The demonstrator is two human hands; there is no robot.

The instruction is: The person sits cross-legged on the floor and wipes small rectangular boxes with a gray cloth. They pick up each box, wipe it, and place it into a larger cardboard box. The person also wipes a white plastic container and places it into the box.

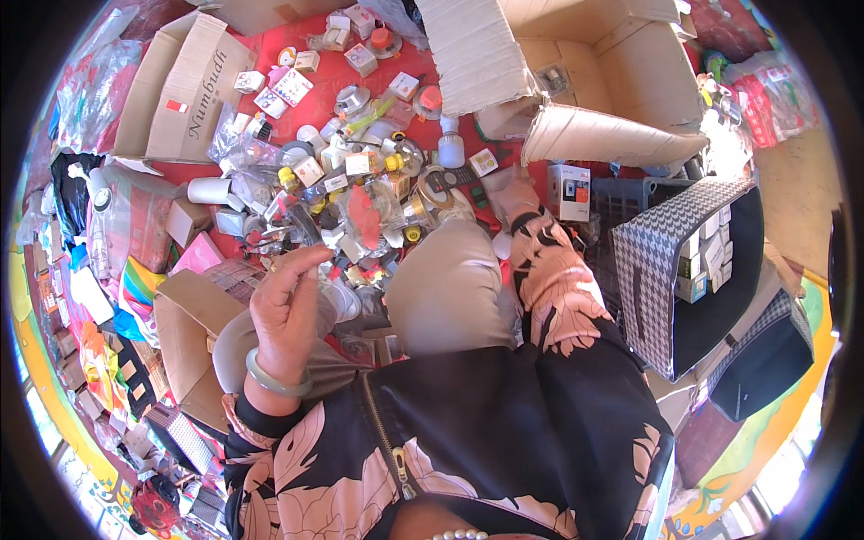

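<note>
My left hand (286, 310), with a pale green bangle (274, 376) at its wrist, is raised above my left knee. Its fingers bend loosely to the right, and I see nothing held in them. My right arm reaches forward past my right knee, where the right hand (511, 193) lies at the pile's right edge. Its fingers are too blurred and covered to read. Close by are a dark remote control (443, 183), a small white box (483, 163) and a white-and-grey bulb-shaped item (450, 144). Between the knees and beyond spreads a mixed heap of small goods, among them a clear bag with a red piece (364, 216).
A large open carton (585, 54) stands at the far right, another carton (171, 90) at the far left. Right of me, a checked bin (643, 270) holds several small boxes. A brown carton (193, 360) sits by my left arm. Several small boxes (292, 87) lie on red cloth.
</note>
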